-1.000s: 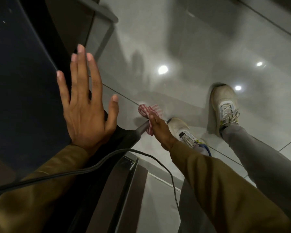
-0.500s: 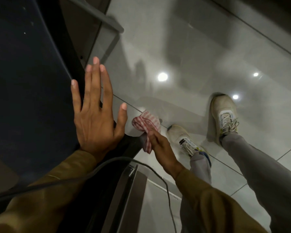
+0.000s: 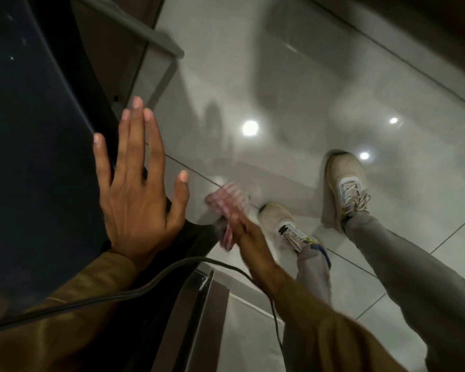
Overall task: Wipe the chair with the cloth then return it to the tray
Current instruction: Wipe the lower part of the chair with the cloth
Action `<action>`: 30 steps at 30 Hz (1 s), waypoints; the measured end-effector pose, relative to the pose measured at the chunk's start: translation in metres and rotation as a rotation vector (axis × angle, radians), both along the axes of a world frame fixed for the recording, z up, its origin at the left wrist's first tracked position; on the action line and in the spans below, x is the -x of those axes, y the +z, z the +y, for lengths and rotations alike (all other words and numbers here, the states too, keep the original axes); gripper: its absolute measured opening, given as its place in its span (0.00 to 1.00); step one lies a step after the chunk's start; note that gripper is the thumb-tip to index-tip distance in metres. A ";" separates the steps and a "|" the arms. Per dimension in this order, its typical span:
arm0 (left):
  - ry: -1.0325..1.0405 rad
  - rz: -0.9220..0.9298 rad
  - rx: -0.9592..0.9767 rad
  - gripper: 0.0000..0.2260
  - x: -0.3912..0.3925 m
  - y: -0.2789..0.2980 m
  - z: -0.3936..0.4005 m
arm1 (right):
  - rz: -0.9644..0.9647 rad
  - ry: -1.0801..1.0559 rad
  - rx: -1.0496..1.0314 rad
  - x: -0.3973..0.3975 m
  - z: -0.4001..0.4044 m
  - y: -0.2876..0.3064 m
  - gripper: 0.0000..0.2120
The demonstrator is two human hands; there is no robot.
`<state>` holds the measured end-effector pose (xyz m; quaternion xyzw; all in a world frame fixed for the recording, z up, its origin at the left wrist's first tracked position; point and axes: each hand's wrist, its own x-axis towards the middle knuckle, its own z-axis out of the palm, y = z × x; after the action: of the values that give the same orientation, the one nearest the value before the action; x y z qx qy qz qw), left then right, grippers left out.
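My left hand (image 3: 137,194) lies flat, fingers spread, on the dark chair (image 3: 38,146). My right hand (image 3: 249,237) grips the blurred pink checked cloth (image 3: 230,210), bunched against the chair's lower edge, above the tiled floor (image 3: 293,89).

A blurred red-checked cloth (image 3: 227,208) is bunched against the dark chair (image 3: 38,146) leg's lower end.

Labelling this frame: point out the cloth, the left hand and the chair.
cloth (image 3: 229,200): head view, on its blurred checked upper fold.
left hand (image 3: 137,194): head view, on its back.
chair (image 3: 38,135): head view, on its dark flat panel.
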<state>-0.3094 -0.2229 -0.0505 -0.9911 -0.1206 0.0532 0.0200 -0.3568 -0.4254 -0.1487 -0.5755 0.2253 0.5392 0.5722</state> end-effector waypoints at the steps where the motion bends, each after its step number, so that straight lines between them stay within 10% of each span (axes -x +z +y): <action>1: 0.007 0.008 -0.003 0.34 0.000 0.001 -0.001 | -0.046 0.043 -0.028 0.005 -0.002 0.014 0.21; 19: -0.023 0.010 -0.030 0.33 -0.001 0.002 -0.001 | -0.029 0.207 0.111 -0.021 0.006 -0.085 0.20; 30: -0.004 0.021 0.014 0.34 -0.001 0.002 0.002 | -0.154 0.041 -0.076 0.004 0.010 0.042 0.15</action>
<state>-0.3083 -0.2208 -0.0489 -0.9908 -0.1180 0.0646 0.0145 -0.3609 -0.4156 -0.1063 -0.5976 0.1480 0.5131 0.5980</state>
